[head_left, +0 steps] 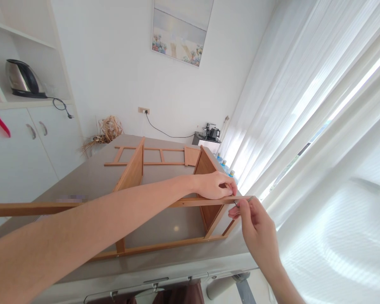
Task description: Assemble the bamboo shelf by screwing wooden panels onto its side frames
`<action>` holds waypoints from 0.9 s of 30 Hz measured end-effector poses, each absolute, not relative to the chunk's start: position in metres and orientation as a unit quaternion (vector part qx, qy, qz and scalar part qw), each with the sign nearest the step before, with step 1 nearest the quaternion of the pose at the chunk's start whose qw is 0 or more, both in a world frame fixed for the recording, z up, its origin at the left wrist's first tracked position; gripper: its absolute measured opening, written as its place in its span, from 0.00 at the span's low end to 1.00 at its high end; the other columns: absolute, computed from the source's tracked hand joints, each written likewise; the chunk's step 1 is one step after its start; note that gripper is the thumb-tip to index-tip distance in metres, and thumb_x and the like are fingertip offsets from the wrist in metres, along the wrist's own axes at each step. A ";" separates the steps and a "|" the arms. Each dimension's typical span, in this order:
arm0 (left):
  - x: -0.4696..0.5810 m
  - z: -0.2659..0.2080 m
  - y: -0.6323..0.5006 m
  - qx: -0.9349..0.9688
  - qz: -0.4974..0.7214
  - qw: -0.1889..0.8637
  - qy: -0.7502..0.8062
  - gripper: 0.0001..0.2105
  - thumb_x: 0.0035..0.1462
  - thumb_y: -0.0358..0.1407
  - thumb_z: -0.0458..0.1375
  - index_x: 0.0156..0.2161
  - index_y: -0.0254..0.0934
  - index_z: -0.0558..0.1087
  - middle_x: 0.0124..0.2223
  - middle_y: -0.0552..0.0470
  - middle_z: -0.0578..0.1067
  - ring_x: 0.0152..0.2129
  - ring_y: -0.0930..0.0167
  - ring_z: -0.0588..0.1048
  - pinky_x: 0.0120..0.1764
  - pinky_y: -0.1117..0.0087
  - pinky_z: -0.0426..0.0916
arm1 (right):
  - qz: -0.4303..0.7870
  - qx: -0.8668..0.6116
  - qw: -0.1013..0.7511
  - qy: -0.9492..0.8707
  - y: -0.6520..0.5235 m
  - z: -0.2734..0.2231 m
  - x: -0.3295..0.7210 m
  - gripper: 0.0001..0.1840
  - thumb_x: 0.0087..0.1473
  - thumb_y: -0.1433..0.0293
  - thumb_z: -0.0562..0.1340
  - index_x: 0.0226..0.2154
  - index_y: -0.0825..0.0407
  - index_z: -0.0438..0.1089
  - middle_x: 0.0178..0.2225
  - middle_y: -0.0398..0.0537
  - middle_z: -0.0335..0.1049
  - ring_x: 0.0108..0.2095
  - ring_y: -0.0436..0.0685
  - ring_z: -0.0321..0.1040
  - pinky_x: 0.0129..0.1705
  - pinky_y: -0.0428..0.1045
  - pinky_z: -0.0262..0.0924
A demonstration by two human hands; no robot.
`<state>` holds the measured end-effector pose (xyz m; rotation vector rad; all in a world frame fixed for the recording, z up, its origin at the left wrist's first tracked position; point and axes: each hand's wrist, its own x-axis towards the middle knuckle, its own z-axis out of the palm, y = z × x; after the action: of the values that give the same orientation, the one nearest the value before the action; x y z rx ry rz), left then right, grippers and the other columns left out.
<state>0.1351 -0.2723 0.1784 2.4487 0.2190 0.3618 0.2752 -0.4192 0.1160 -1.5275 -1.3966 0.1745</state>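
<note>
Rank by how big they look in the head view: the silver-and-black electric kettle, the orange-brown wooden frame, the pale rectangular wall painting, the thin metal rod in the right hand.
1. Orange-brown wooden frame
2. Pale rectangular wall painting, cut off at the top
3. Silver-and-black electric kettle
4. Thin metal rod, partly hidden

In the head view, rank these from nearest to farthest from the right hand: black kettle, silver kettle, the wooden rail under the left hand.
From the right hand:
1. Wooden rail: directly beside it.
2. Black kettle: beyond the table, right of centre.
3. Silver kettle: far off, at upper left.
</note>
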 end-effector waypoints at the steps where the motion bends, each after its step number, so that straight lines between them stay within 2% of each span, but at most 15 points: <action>1: 0.136 0.178 -0.272 0.932 0.141 0.324 0.080 0.09 0.61 0.33 0.50 0.40 0.38 0.73 0.44 0.51 0.73 0.45 0.68 0.70 0.48 0.68 0.66 | 0.126 -0.614 0.556 -0.546 -0.418 0.112 0.272 0.18 0.64 0.53 0.56 0.32 0.49 0.66 0.30 0.45 0.75 0.31 0.54 0.74 0.36 0.49 0.68; 4: 0.138 0.175 -0.270 0.930 0.151 0.328 0.070 0.08 0.62 0.32 0.51 0.39 0.37 0.73 0.43 0.51 0.73 0.43 0.69 0.71 0.48 0.68 0.66 | 0.288 -0.516 0.688 -0.422 -0.414 0.103 0.261 0.18 0.59 0.52 0.61 0.35 0.51 0.69 0.32 0.48 0.78 0.34 0.56 0.77 0.41 0.53 0.71; 7: 0.139 0.174 -0.270 0.928 0.159 0.330 0.064 0.08 0.61 0.32 0.51 0.39 0.37 0.73 0.42 0.51 0.74 0.41 0.70 0.71 0.48 0.68 0.66 | 0.380 -0.429 0.761 -0.303 -0.414 0.098 0.249 0.17 0.54 0.55 0.67 0.35 0.52 0.70 0.35 0.49 0.79 0.38 0.56 0.78 0.47 0.54 0.72; 12: 0.137 0.177 -0.273 0.925 0.153 0.338 0.082 0.08 0.62 0.33 0.52 0.40 0.38 0.74 0.42 0.51 0.74 0.43 0.69 0.72 0.48 0.68 0.66 | 0.449 -0.373 0.789 -0.194 -0.419 0.105 0.241 0.11 0.54 0.63 0.68 0.35 0.53 0.71 0.37 0.52 0.80 0.41 0.56 0.77 0.48 0.51 0.72; 15: 0.134 0.181 -0.276 0.922 0.143 0.345 0.098 0.08 0.62 0.35 0.52 0.41 0.39 0.74 0.44 0.50 0.74 0.43 0.68 0.72 0.47 0.68 0.67 | 0.494 -0.354 0.789 -0.095 -0.422 0.114 0.239 0.02 0.56 0.70 0.65 0.34 0.52 0.71 0.40 0.52 0.79 0.45 0.54 0.76 0.48 0.48 0.72; 17: 0.133 0.182 -0.277 0.922 0.142 0.344 0.103 0.08 0.62 0.35 0.53 0.42 0.39 0.74 0.45 0.51 0.74 0.44 0.68 0.72 0.47 0.68 0.67 | 0.514 -0.342 0.786 -0.042 -0.423 0.119 0.237 0.03 0.57 0.74 0.62 0.34 0.52 0.71 0.42 0.51 0.78 0.47 0.52 0.75 0.49 0.46 0.72; 19: 0.133 0.183 -0.278 0.923 0.145 0.341 0.102 0.08 0.62 0.35 0.53 0.42 0.39 0.74 0.45 0.51 0.74 0.45 0.68 0.72 0.47 0.68 0.66 | 0.525 -0.335 0.782 -0.025 -0.422 0.121 0.235 0.04 0.58 0.75 0.60 0.36 0.52 0.71 0.42 0.50 0.77 0.45 0.50 0.75 0.47 0.45 0.72; 22: 0.134 0.184 -0.278 0.925 0.146 0.335 0.104 0.08 0.62 0.35 0.53 0.42 0.39 0.74 0.44 0.50 0.75 0.44 0.67 0.72 0.48 0.68 0.66 | 0.479 -0.342 0.803 -0.090 -0.419 0.113 0.234 0.01 0.58 0.71 0.62 0.34 0.52 0.70 0.33 0.44 0.74 0.34 0.47 0.73 0.39 0.43 0.71; 25: 0.135 0.182 -0.277 0.926 0.150 0.332 0.101 0.08 0.62 0.35 0.53 0.41 0.38 0.74 0.44 0.50 0.75 0.44 0.67 0.72 0.49 0.67 0.66 | 0.379 -0.374 0.815 -0.229 -0.418 0.101 0.237 0.09 0.59 0.62 0.63 0.32 0.50 0.67 0.25 0.37 0.65 0.26 0.46 0.64 0.31 0.42 0.65; 27: 0.136 0.180 -0.275 0.927 0.152 0.331 0.092 0.09 0.62 0.35 0.53 0.41 0.38 0.74 0.43 0.50 0.75 0.44 0.67 0.72 0.51 0.67 0.65 | 0.318 -0.438 0.773 -0.332 -0.420 0.096 0.243 0.14 0.62 0.57 0.60 0.32 0.49 0.65 0.25 0.37 0.63 0.26 0.48 0.62 0.30 0.44 0.61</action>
<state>0.1360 -0.2752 0.1803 2.4233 0.2417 0.3982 0.2431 -0.4198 0.0959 -0.9484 -0.7193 0.6888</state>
